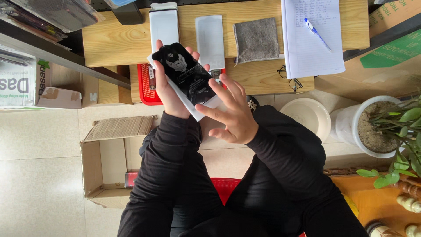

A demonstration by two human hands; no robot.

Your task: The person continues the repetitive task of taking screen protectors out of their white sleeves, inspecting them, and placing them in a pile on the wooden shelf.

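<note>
Together, left hand (pixel 169 94) grips one black phone (pixel 187 74); right hand (pixel 232 112) spread, fingertips touching it.

A pale wooden table (pixel 114 41) carries two white sleeves (pixel 165 24), a grey cloth (pixel 256 39) centre, and at two o'clock a notepad (pixel 313 48) topped by a blue pen (pixel 316 33).

Black flat packet (pixel 186 72) with silver winged emblem, white sleeve behind, held at centre. Two white flat packets (pixel 164 24) (pixel 209 39) upright on counter (pixel 114 41) behind. Open brown cardboard box (pixel 103 164) on floor, left. White carton (pixel 19 83) far left, dark print. Brown carton, green label (pixel 392 52), upper right.
</note>
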